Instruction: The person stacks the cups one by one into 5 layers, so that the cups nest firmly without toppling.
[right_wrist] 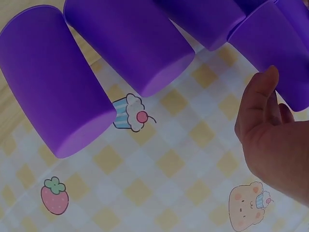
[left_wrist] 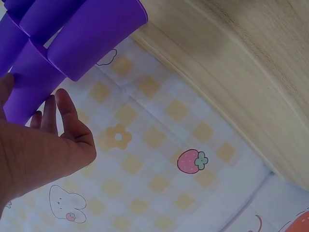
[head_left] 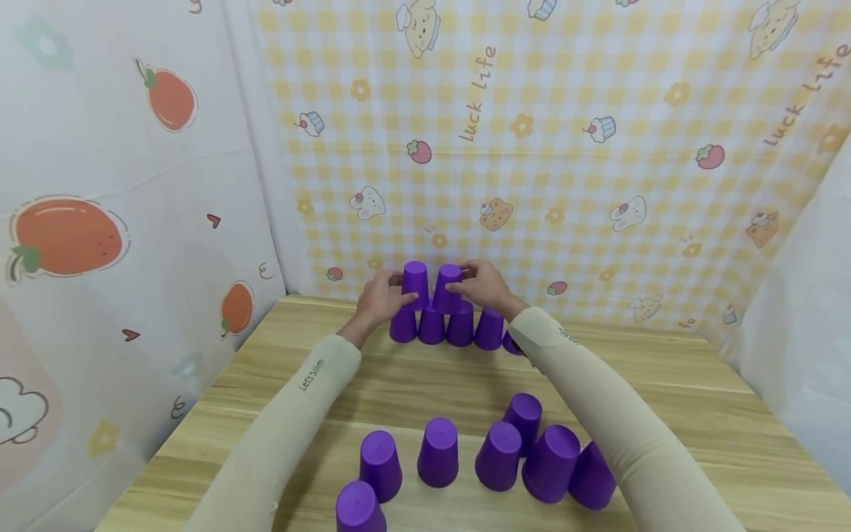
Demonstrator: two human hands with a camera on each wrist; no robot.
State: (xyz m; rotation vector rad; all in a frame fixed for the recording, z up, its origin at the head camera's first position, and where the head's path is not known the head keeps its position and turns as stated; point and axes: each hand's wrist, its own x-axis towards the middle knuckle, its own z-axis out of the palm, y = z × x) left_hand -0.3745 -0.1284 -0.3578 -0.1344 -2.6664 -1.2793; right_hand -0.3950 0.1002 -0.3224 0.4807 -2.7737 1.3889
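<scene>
Two upside-down purple cups stand side by side on top of a row of purple cups (head_left: 460,325) near the back of the table. My left hand (head_left: 382,297) holds the left upper cup (head_left: 415,282), with its thumb on the front and the other fingers round the side. The right upper cup (head_left: 448,292), leaning slightly, is held by my right hand (head_left: 485,284) between thumb and fingers. Rims of the upper cups meet the bases of the row below. In the right wrist view, the row's right-hand cups (right_wrist: 58,87) carry nothing on top.
Several more upside-down purple cups stand nearer me, including a lone one (head_left: 438,452) and a cluster (head_left: 551,463) partly beneath my right forearm. The wooden table (head_left: 399,399) meets a checked cloth backdrop (head_left: 532,177) close behind the row. A printed cloth (head_left: 133,170) borders the left side.
</scene>
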